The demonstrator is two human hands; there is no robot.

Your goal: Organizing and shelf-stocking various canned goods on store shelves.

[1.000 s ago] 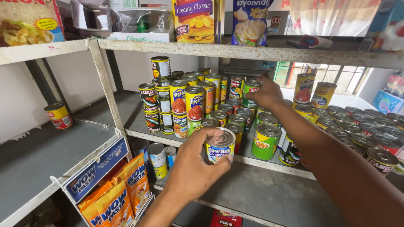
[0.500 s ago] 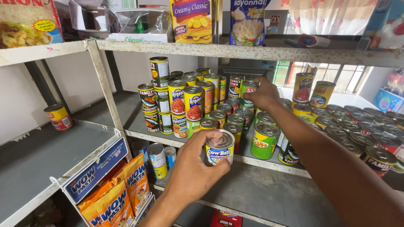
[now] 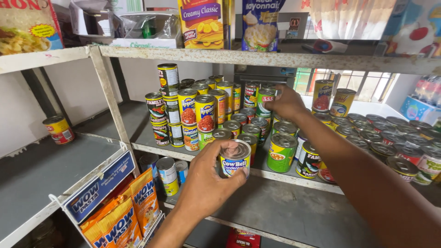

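While a lone red can [image 3: 58, 129] sits far left on the grey side shelf [image 3: 41, 179], the left hand [image 3: 207, 181] stays clenched round a white-and-blue can [image 3: 234, 159], held just in front of the middle shelf [image 3: 275, 172], little shifted from a second ago. Farther right, the right hand [image 3: 285, 103] keeps its fingers on a green-labelled can [image 3: 265, 99] deep among the stacked tins; whether it truly grips is hidden. Rightmost cans run out of frame.
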